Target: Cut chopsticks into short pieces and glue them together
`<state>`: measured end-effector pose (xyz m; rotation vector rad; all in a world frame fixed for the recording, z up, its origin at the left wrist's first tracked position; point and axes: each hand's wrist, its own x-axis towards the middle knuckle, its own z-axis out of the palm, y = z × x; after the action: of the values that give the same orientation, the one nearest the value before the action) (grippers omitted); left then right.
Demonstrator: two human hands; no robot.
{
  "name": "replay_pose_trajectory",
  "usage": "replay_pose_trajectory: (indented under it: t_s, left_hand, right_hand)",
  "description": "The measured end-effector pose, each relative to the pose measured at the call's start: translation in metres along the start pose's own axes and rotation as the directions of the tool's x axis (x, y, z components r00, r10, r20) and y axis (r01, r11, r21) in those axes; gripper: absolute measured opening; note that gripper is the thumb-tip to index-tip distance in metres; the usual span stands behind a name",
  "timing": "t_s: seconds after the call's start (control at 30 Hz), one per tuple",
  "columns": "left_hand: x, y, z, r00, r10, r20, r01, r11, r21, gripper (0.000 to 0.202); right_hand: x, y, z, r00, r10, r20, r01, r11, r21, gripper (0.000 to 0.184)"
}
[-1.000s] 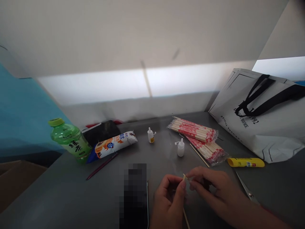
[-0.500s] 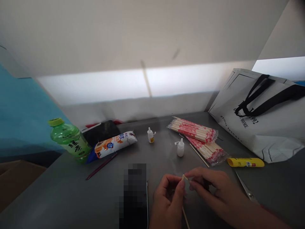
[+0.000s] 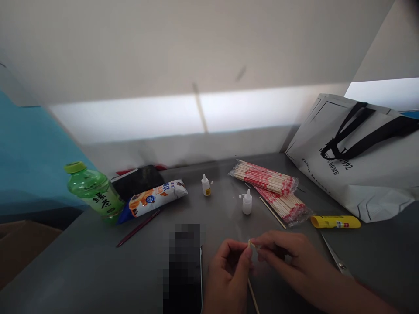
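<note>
My left hand [image 3: 229, 272] is closed around a thin wooden stick [image 3: 253, 296] that runs down toward the bottom edge. My right hand [image 3: 288, 257] pinches the stick's top end, fingertips pressed against those of the left hand. Both hands hover low over the grey table [image 3: 98, 270], near its front. Beyond them stand two small white glue bottles [image 3: 247, 202] [image 3: 206, 185] with their caps off to the side. Two plastic-wrapped bundles of wooden sticks [image 3: 273, 187] lie behind my right hand.
A green drink bottle [image 3: 94, 192], a snack packet [image 3: 153, 198], a dark pouch [image 3: 139, 179] and a red pen [image 3: 139, 228] sit at the left. A white tote bag [image 3: 363, 165], a yellow tube [image 3: 335, 221] and scissors [image 3: 337, 261] lie at the right. A phone [image 3: 185, 274] lies left of my hands.
The view has shifted slightly. My hands stay together on the stick's top end, a little lower in the picture than before.
</note>
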<state>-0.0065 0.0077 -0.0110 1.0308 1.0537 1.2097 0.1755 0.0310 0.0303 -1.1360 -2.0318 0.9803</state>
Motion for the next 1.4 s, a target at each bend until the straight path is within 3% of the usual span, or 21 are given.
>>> replay_pose_trajectory:
  t_s: [0.3,0.73,1.4]
  left_hand:
    - [-0.001,0.001,-0.001,1.0,-0.022,-0.006,0.022,1.0,0.016,0.03]
    - [0.001,-0.002,0.001,0.999,-0.04,-0.002,0.04,0.999,-0.026,0.03]
    - [0.0,0.003,0.0,0.999,-0.038,0.005,0.038,0.999,0.024,0.03]
  right_hand:
    - [-0.002,0.004,0.002,1.0,0.003,0.022,-0.004,1.0,0.014,0.018]
    - [-0.003,0.01,0.003,0.998,-0.04,-0.055,0.037,0.998,-0.05,0.023]
    - [-0.003,0.0,0.0,1.0,0.005,-0.002,-0.005,1.0,-0.006,0.019]
